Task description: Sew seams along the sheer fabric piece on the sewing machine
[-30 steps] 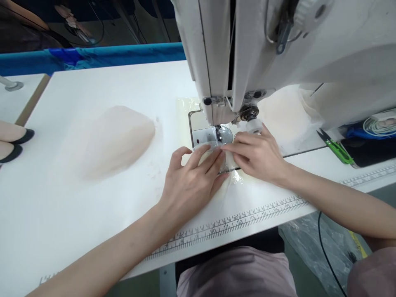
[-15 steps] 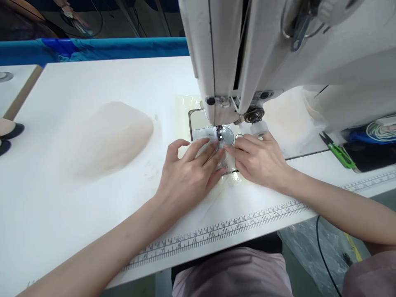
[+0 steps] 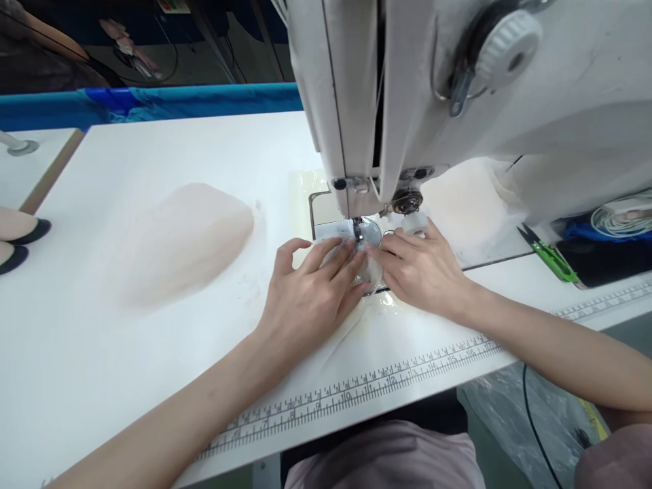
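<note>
My left hand [image 3: 313, 292] lies with its fingers spread and flat, the fingertips just in front of the presser foot [image 3: 358, 232] of a white sewing machine [image 3: 351, 102]. Beneath those fingertips is a thin, see-through piece of fabric [image 3: 375, 272], hard to make out against the pale bed. On the other side, my right hand [image 3: 425, 272] has its fingers curled, with thumb and index finger closed on that fabric close to the foot. Both hands nearly meet there. The fabric's edges are mostly covered by my fingers.
Sheer peach pieces lie left [image 3: 198, 238] and under the machine arm [image 3: 458, 204]. Green thread snips [image 3: 555, 261] rest beside a dark flat object [image 3: 611, 261] and coiled cable [image 3: 624, 221]. A ruler strip [image 3: 346, 397] follows the front edge. Another person's hand [image 3: 130, 47] shows beyond.
The whole view has shifted slightly, with the machine head lower and further left in the picture. Both hands keep nearly the same place at the presser foot.
</note>
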### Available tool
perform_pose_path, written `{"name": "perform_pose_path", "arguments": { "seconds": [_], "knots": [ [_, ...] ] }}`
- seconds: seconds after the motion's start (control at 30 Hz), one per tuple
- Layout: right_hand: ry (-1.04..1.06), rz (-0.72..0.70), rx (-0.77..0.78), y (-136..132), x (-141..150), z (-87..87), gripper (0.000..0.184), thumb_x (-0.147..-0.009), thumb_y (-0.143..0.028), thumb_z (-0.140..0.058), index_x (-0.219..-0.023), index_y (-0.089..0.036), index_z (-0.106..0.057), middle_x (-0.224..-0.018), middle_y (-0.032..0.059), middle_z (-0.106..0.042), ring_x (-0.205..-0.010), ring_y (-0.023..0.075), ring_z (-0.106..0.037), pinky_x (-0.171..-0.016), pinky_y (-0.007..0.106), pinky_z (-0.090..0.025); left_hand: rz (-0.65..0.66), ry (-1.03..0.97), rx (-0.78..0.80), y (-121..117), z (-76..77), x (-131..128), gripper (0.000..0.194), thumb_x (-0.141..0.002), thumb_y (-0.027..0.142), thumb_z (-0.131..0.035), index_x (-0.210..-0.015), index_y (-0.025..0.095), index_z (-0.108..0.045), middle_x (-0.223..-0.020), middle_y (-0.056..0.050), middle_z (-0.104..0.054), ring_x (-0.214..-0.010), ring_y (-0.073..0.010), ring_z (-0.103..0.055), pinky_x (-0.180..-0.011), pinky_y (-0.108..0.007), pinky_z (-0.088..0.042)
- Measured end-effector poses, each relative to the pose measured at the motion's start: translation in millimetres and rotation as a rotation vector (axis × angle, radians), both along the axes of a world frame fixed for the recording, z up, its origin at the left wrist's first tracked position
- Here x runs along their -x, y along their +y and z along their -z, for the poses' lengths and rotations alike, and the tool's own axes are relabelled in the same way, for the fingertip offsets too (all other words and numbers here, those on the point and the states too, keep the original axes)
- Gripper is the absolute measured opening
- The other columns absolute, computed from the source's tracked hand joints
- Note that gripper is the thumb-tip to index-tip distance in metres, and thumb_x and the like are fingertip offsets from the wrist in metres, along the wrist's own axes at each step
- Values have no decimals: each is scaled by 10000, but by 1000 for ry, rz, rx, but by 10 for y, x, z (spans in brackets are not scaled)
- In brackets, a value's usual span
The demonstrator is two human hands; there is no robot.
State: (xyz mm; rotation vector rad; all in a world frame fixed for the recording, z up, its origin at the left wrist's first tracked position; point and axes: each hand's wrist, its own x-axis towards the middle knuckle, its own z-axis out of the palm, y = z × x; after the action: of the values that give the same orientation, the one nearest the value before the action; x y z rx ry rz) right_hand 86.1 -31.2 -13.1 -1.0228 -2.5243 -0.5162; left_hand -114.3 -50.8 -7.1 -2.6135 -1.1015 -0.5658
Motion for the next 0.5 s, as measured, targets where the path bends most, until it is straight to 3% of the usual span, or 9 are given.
{"name": "perform_pose_path", "arguments": {
  "seconds": [0.5],
  "knots": [
    [-37, 43, 16, 45, 8, 6, 284, -844, -78, -472, -1010, -116, -699, -798, 37, -696, -791, 191, -584, -798, 364, -281, -38, -32, 68, 64, 16, -11, 304, -982, 315, -479, -1222, 179, -606, -1205, -84, -686, -1170, -246, -595, -978, -479, -338]
  ]
}}
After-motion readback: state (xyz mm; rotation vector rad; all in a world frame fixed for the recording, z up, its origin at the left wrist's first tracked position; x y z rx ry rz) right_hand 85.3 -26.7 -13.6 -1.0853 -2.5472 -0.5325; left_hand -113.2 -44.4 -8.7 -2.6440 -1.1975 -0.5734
